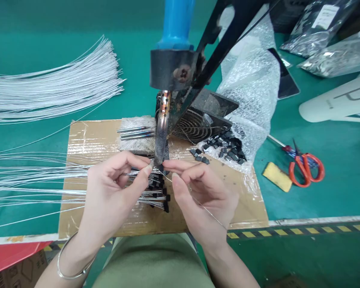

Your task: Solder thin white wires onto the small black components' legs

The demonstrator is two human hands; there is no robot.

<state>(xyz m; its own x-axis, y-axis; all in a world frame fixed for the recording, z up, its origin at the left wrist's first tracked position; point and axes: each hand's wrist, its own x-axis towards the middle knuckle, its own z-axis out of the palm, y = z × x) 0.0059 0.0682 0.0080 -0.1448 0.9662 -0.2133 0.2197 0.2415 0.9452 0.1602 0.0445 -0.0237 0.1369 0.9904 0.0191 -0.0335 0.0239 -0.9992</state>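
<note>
A thin silver-coloured wire (pixel 209 212) is in the middle of the work: its upper end is near the dark metal tip of a soldering iron with blue handle and black collar (pixel 169 70), and its length crosses in front of the right palm. The right hand (pixel 207 196) has its grip closed on this wire, between the thumb and the fingers. The left hand (pixel 114 200) has its grip clenched, thumb against forefinger, on a small pale wire end just beside the iron tip; the detail is too small to tell.

Below the fingertips lie white wires with square black ends (pixel 166 206), which stretch to the left, across a sheet of brown cardboard (pixel 240 208). The iron is fixed to a black slotted metal arm (pixel 220 44). Behind it there is a black round grille (pixel 192 128), and at its left a greyish pad bearing slim metal rods (pixel 136 134).

To the right, loose black plastic pieces (pixel 234 152) lie on clear bubble wrap (pixel 252 96). Farther, on the green desk (pixel 327 204), are a yellow sponge (pixel 277 177), scissors with red handles (pixel 306 163) and a white cup with a letter P (pixel 336 98). At the upper left is a thick bundle of white wires (pixel 57 94).
</note>
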